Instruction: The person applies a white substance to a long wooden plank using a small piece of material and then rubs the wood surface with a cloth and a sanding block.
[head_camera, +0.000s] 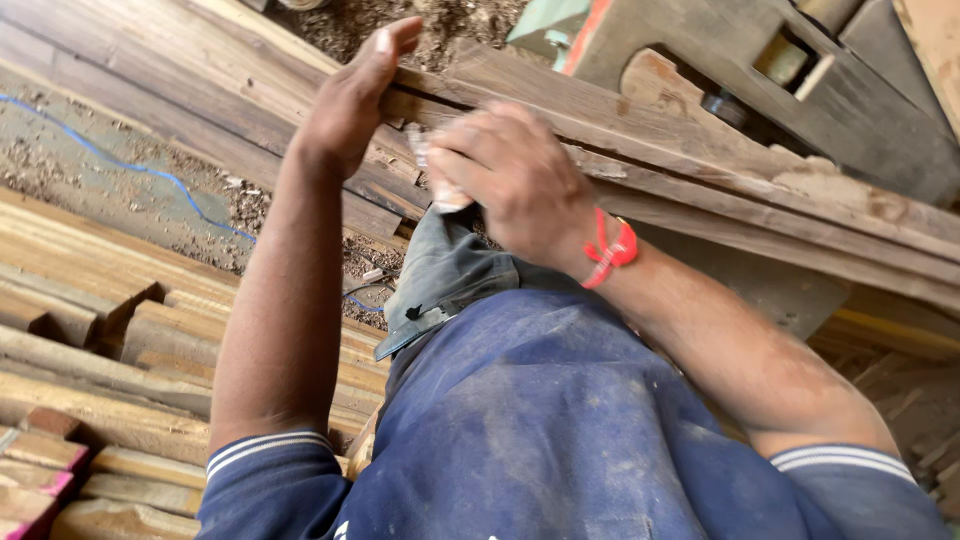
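The palm of the right hand (515, 180) is turned away, and only a crumpled whitish scrap (432, 165) is seen between its curled fingers; what the scrap is cannot be made out. The long rough brown wooden plank (690, 165) is laid across the view, its long axis running from upper left down to the right edge, where it is cut off. The plank's top edge is gripped by the left hand (350, 100), fingers wrapped over it. A red band (610, 252) is worn on the right wrist. Stacked pale timber pieces (90, 330) are seen at lower left.
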